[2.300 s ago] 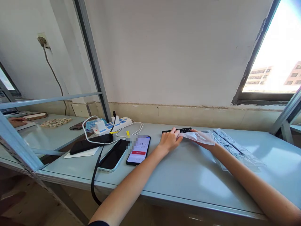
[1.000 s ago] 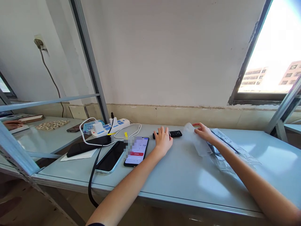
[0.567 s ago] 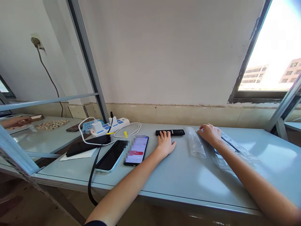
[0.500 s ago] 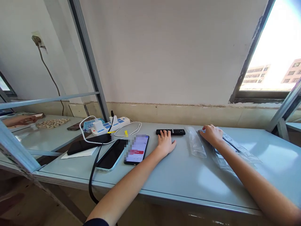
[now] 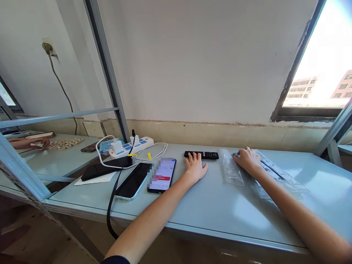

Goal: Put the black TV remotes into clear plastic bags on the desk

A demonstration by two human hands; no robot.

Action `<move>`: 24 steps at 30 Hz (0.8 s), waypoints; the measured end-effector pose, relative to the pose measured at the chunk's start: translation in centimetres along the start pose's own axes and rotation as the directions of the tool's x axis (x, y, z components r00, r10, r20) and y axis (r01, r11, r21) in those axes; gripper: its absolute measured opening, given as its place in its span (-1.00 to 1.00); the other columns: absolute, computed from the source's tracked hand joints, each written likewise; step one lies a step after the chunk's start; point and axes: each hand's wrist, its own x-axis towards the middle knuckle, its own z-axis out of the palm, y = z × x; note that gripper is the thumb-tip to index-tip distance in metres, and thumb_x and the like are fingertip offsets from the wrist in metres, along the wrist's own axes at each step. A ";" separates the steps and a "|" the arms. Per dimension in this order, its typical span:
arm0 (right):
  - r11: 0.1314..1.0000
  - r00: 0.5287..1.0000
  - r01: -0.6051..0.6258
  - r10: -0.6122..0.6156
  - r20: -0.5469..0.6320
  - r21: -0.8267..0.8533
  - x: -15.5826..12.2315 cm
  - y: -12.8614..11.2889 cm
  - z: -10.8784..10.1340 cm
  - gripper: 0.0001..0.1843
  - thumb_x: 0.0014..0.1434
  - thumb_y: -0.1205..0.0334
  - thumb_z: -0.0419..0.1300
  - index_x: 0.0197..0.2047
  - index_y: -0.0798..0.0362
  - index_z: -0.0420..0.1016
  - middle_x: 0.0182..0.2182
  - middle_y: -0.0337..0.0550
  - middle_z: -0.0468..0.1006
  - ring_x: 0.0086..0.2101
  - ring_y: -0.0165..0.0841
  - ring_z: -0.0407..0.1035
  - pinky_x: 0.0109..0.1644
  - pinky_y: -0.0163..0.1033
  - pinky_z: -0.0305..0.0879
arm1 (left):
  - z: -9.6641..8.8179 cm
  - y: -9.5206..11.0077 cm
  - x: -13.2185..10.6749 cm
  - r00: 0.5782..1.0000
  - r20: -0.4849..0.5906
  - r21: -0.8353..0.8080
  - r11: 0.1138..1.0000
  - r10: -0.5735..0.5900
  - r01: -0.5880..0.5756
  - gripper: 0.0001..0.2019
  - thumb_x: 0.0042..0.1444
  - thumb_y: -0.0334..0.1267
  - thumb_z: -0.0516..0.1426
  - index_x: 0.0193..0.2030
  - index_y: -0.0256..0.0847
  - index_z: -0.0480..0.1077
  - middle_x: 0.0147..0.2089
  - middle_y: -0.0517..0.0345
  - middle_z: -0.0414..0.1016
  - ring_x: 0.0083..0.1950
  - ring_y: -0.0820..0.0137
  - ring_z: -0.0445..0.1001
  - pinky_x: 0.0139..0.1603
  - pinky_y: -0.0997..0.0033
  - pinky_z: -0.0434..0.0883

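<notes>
My left hand (image 5: 195, 168) lies flat on the grey table (image 5: 214, 209) with fingers spread, its fingertips touching the near edge of a black remote control (image 5: 202, 154). My right hand (image 5: 248, 160) rests with curled fingers on a pile of clear plastic bags (image 5: 277, 176) at the right. One single clear plastic bag (image 5: 232, 170) lies flat between my two hands, apart from both.
Two phones (image 5: 162, 175) (image 5: 132, 182) lie left of my left hand, one with a lit screen. Behind them are a white power strip (image 5: 130, 145), cables and a black device (image 5: 106, 167). Another person's hand (image 5: 26, 143) is at the far-left table. A window (image 5: 321, 66) is at right.
My right hand drew a clear bag off the remote, laid it flat on the table, and moved onto the bag pile. My left hand let go of the remote and flattened beside it.
</notes>
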 end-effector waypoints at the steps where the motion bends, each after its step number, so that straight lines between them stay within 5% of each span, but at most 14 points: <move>1: 1.000 1.000 -0.010 0.010 0.009 -0.011 0.0 -0.1 0.0 -0.76 0.13 0.18 0.14 -0.23 0.07 0.58 -0.07 0.20 0.45 0.00 0.06 0.30 -0.04 0.06 0.25 | 0.0 0.0 0.0 1.000 0.001 0.002 1.000 -0.002 0.002 -0.44 0.25 -0.14 -0.10 0.34 -0.36 0.00 0.41 -0.23 -0.01 0.44 0.03 -0.13 0.35 -0.08 0.00; 7: 0.995 0.996 -0.048 0.054 0.066 -0.091 -0.6 -0.3 -0.4 -0.72 0.09 0.25 0.14 -0.15 0.08 0.58 -0.07 0.17 0.50 0.00 0.05 0.32 -0.08 0.02 0.27 | 0.2 0.1 0.1 0.999 -0.038 0.017 1.000 0.017 -0.017 -0.45 0.24 -0.16 -0.07 0.33 -0.34 0.04 0.42 -0.23 -0.02 0.43 0.00 -0.11 0.35 -0.15 -0.03; 10: 0.995 0.997 -0.025 0.031 0.068 -0.099 -1.0 -0.6 -0.7 -0.69 0.10 0.28 0.10 -0.13 0.09 0.58 -0.04 0.17 0.49 0.01 0.03 0.33 -0.09 -0.03 0.28 | 0.0 0.2 0.0 0.983 -0.050 0.001 0.985 0.174 -0.174 -0.49 0.26 -0.17 -0.07 0.32 -0.29 0.07 0.42 -0.15 -0.01 0.44 0.10 -0.10 0.38 -0.04 -0.04; 14: 0.996 0.998 -0.016 0.021 0.057 -0.089 -1.2 -0.9 -0.8 -0.67 0.10 0.29 0.09 -0.10 0.12 0.57 -0.04 0.20 0.50 0.00 0.02 0.35 -0.09 -0.04 0.29 | 0.0 0.9 -0.7 0.872 0.000 -0.033 0.871 0.490 -0.490 -0.57 0.29 -0.16 -0.08 0.27 -0.12 0.15 0.40 0.03 0.09 0.42 0.24 -0.03 0.37 0.07 0.01; 18: 0.998 0.998 -0.041 0.043 0.046 -0.044 -1.0 -0.9 -0.4 -0.67 0.10 0.23 0.10 -0.11 0.13 0.57 -0.07 0.22 0.51 -0.07 0.02 0.41 -0.10 -0.03 0.29 | 0.4 1.8 -1.6 0.761 0.092 -0.035 0.766 0.642 -0.642 -0.61 0.30 -0.10 -0.08 0.20 -0.11 0.26 0.31 0.05 0.25 0.38 0.24 0.09 0.32 0.09 0.09; 24: 0.991 0.995 -0.091 0.088 0.039 0.098 -0.6 -0.6 -0.5 -0.72 0.04 0.20 0.18 -0.20 0.12 0.59 -0.15 0.24 0.55 -0.09 0.05 0.42 -0.10 -0.02 0.29 | 0.6 2.1 -1.9 0.728 0.138 -0.033 0.738 0.671 -0.674 -0.61 0.30 -0.09 -0.05 0.20 -0.13 0.27 0.28 0.06 0.30 0.34 0.25 0.16 0.29 0.16 0.11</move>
